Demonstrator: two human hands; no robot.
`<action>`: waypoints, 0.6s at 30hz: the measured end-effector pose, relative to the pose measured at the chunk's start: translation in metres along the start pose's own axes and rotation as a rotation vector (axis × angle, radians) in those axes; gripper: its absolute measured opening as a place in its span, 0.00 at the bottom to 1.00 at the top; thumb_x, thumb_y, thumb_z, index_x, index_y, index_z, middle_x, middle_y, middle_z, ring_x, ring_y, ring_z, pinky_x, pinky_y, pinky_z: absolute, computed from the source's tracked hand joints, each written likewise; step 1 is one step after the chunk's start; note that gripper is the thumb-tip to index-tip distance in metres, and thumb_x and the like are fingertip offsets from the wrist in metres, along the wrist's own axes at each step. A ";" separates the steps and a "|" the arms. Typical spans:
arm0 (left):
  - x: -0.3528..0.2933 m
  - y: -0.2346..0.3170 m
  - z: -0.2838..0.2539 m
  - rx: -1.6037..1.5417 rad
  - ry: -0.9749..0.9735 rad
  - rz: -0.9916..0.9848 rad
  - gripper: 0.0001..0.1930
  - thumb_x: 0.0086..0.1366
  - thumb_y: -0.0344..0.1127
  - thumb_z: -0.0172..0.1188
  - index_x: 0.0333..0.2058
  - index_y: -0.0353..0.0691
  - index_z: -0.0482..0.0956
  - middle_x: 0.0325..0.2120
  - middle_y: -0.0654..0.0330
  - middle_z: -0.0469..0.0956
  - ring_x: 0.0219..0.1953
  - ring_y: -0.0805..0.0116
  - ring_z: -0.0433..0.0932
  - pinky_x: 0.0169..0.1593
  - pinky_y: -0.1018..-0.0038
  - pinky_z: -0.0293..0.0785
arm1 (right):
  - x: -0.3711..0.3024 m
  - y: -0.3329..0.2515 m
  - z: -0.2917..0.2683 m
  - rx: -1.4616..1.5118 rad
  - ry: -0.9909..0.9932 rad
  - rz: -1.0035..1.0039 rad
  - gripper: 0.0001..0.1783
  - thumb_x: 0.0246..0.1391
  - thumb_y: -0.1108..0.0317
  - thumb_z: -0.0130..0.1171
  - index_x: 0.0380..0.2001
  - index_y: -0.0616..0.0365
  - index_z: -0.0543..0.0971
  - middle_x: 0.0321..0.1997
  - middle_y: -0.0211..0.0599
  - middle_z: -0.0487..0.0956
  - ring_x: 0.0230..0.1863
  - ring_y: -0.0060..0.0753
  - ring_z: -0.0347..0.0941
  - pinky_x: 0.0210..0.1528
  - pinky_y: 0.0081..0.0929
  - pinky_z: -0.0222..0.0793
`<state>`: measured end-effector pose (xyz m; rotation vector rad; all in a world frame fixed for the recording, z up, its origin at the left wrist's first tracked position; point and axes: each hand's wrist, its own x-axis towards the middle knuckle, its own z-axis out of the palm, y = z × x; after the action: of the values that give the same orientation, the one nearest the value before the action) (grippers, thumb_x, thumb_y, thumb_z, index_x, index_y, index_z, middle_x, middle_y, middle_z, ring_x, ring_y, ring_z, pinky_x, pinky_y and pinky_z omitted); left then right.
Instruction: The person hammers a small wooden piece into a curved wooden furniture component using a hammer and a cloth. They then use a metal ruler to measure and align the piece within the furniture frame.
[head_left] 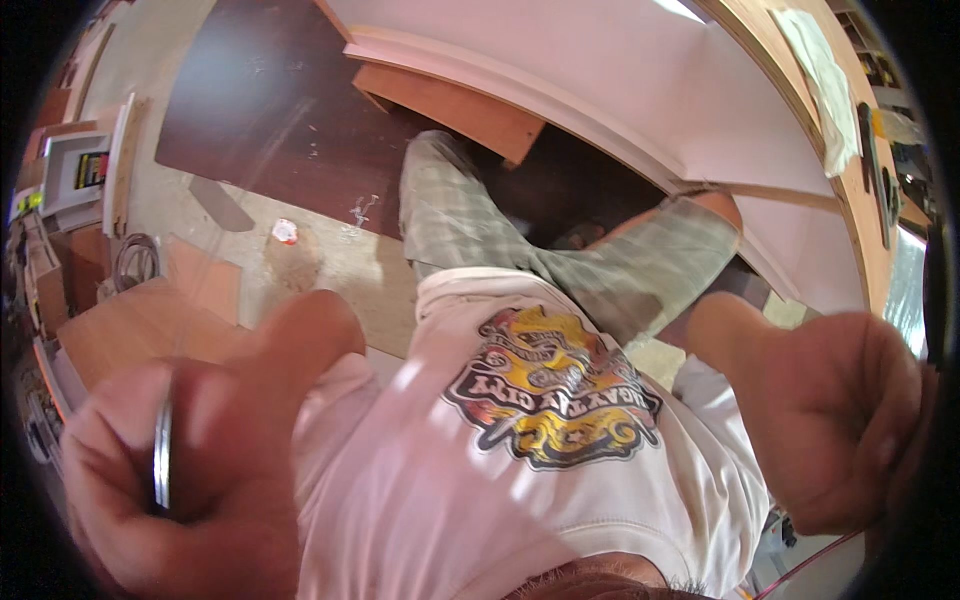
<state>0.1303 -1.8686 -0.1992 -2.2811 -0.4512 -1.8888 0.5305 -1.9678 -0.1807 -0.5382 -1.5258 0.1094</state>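
Note:
Both hands are raised close to the camera, at the two sides of the view. My left hand (140, 490) is closed, its fingers curled inward. A thin, shiny metal strip (162, 450) shows upright at the curl of these fingers; what it belongs to is hidden. On the other side, my right hand (830, 430) is also curled closed, and its fingertips run into the dark rim. Whatever it may hold cannot be seen. Between the hands are my white printed shirt (550, 400) and, beyond it, my plaid shorts (470, 215), with the legs bent apart.
A pale panelled cabinet piece (560, 60) with wooden edges spans the far right. A white cloth (820, 90) and dark hand tools (880, 180) lie on its edge. A dark brown board (250, 110) covers floor ahead. At left are wood sheets (150, 330) and a coiled cable (137, 260).

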 end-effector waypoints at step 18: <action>-0.167 -0.013 0.243 -1.164 0.423 -1.448 0.26 0.78 0.56 0.49 0.28 0.41 0.63 0.27 0.60 0.69 0.25 0.65 0.77 0.26 0.69 0.74 | -0.124 0.162 0.099 -0.039 -0.941 1.152 0.29 0.55 0.74 0.62 0.60 0.66 0.67 0.45 0.60 0.82 0.44 0.62 0.82 0.47 0.49 0.80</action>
<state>0.3253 -1.8067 -0.4119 -1.7643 -1.5122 -4.0710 0.4692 -1.8484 -0.3631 -1.4814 -1.8930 1.3758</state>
